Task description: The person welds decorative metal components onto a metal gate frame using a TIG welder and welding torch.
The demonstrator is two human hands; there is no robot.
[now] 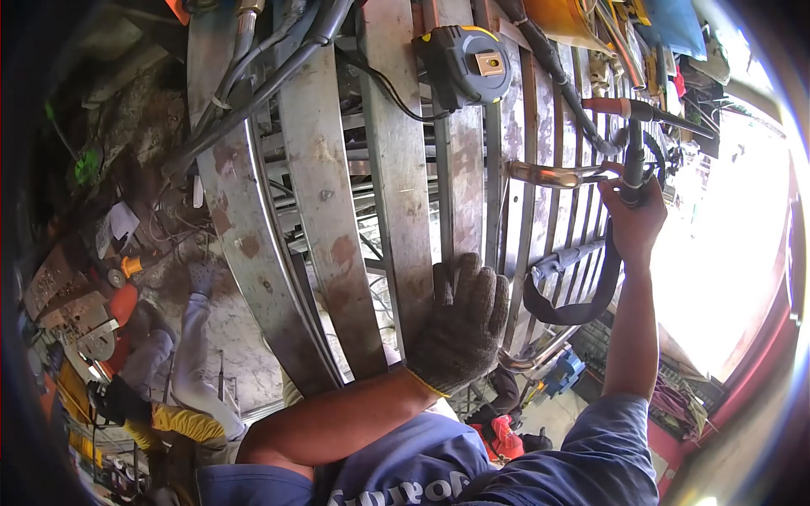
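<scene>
My right hand (637, 215), bare, is wrapped round the dark handle of a TIG welding torch (635, 160). The torch head points left with a reddish nozzle, and a long black back cap sticks out to the right. Just left of that hand, a shiny bent metal tube (544, 174) lies across the slats. My left hand (464, 325) wears a grey knit glove and rests over the slatted steel bench (405, 177), fingers stretched out, holding nothing. A black cable loop (582, 314) hangs beside my right forearm.
A tape measure (462, 67) sits on the slats ahead. Thick cables (278, 93) cross the bench at upper left. Another person's legs (194, 363) and yellow-sleeved arm (181, 422) are at lower left, near an angle grinder (118, 308). A blue tool (561, 373) stands below the bench.
</scene>
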